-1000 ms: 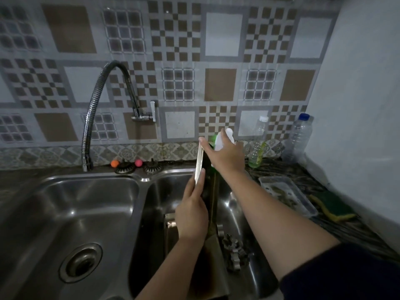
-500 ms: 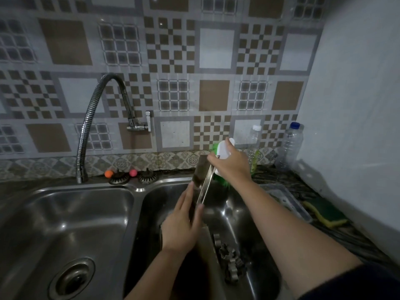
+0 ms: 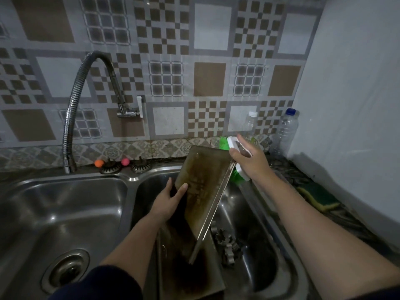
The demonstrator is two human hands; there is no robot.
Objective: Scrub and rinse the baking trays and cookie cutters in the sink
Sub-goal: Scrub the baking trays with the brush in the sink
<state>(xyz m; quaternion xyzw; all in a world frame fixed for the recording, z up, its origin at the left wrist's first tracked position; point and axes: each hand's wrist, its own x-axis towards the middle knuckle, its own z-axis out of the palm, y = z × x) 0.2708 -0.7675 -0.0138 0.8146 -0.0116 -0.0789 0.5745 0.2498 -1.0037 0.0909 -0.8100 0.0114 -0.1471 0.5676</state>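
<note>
I am gripping the tray (image 3: pixel 202 187) by its left edge with my left hand (image 3: pixel 167 201), thumb curled over the stained face, tilting it up over the right sink (image 3: pixel 268 245). My right hand (image 3: pixel 249 158) is closing round a white-handled brush (image 3: pixel 234 158) at the tray's 1 o'clock corner, green bristles touching its rim. A second tray (image 3: pixel 186 271) is lying below at 6 o'clock; cutters (image 3: pixel 225 243) are sitting at 4 o'clock. A sponge (image 3: pixel 317 197) is resting at 3 o'clock.
</note>
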